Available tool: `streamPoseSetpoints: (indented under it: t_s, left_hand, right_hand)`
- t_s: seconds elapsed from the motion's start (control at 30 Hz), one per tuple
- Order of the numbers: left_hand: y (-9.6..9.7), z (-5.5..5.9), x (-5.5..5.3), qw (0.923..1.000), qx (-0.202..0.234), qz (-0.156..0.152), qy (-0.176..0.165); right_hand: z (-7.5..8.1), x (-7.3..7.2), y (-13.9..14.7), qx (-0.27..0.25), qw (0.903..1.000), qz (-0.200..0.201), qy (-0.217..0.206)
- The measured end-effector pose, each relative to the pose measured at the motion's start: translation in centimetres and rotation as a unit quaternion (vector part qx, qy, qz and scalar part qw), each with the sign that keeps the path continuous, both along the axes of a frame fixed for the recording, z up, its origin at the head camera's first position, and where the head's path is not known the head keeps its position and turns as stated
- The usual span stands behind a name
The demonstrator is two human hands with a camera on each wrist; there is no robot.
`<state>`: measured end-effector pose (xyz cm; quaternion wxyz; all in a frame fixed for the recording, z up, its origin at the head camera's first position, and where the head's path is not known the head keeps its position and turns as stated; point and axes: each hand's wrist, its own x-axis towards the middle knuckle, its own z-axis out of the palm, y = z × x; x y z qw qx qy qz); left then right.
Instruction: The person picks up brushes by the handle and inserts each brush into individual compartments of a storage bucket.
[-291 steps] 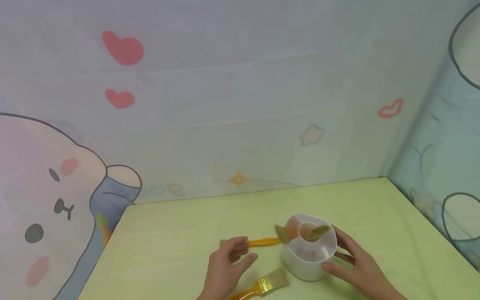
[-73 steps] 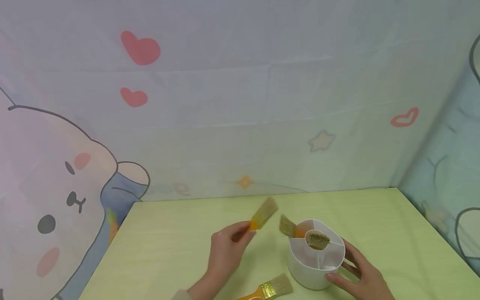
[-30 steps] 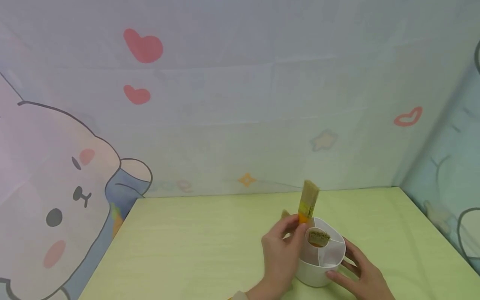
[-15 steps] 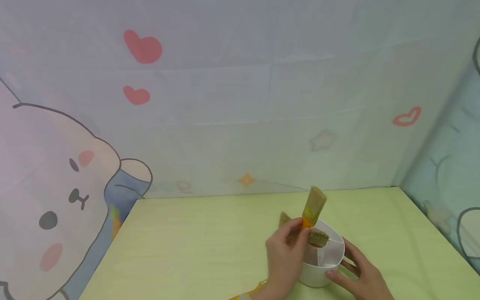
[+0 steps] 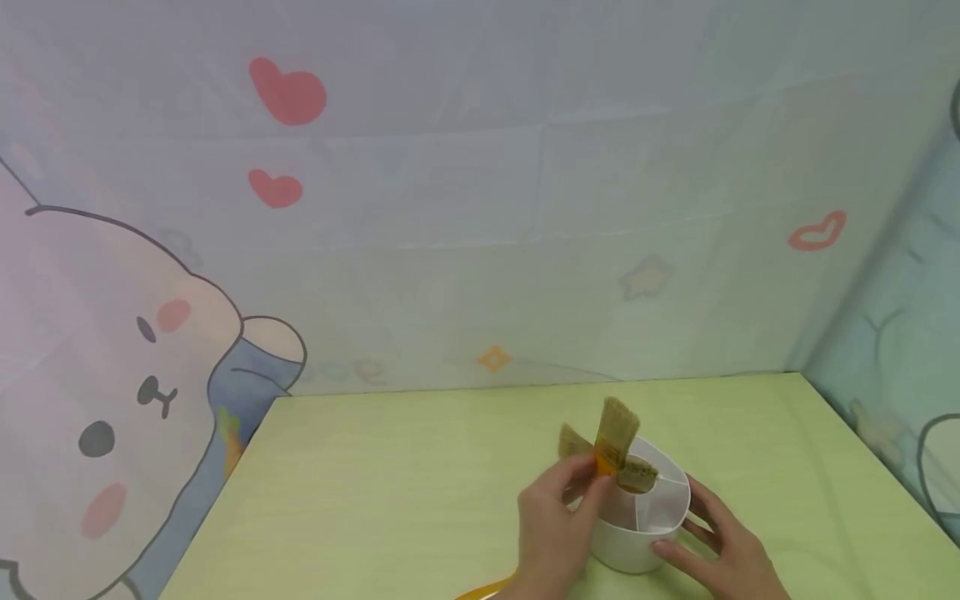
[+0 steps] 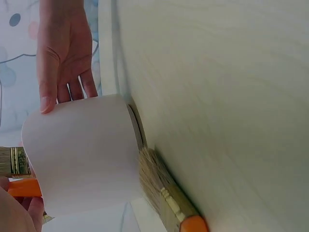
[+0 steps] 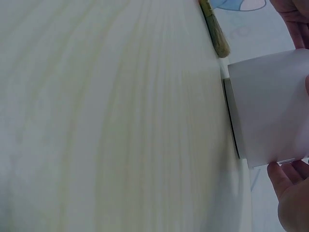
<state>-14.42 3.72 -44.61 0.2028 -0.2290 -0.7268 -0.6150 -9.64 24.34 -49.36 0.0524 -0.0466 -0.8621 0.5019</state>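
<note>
- At far left, can see a cartoon bear (image 5: 127,375) on the backdrop (image 5: 465,208).
- Lower down, can pick out a loose brush (image 6: 169,195) on the table (image 5: 360,500), beside the white holder (image 5: 626,552).
- Just above the left hand (image 5: 553,529), can see a leaning brush (image 5: 572,442) with bristles tilted left.
- Pinching a held brush (image 5: 615,433) between left thumb and fingers, bristles up, over the holder's left half; cannot tell how deep in.
- In the holder's centre ring, can see a central brush (image 5: 637,475).
- Gripping the holder's right side with right hand (image 5: 723,542), thumb in front.
</note>
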Motion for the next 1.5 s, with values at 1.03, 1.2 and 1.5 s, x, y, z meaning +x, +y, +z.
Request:
streamPoseSetpoints:
  t_s: [1.03, 1.2, 1.5]
  left_hand:
    - [-3.7, 0.4, 1.2, 0.9946, 0.038, -0.002, -0.096]
    - [-4.9, 0.6, 1.4, 0.9945, 0.031, 0.002, -0.1]
    - [-6.5, 1.1, 1.4, 0.9898, 0.0, 0.014, -0.142]
  right_hand:
    - [0.3, 0.3, -0.2, -0.004, 0.9999, 0.008, -0.007]
    - [0.3, 0.2, 0.0, -0.003, 0.9997, 0.023, 0.005]
    - [0.9, -0.4, 0.4, 0.041, 0.9979, 0.048, 0.014]
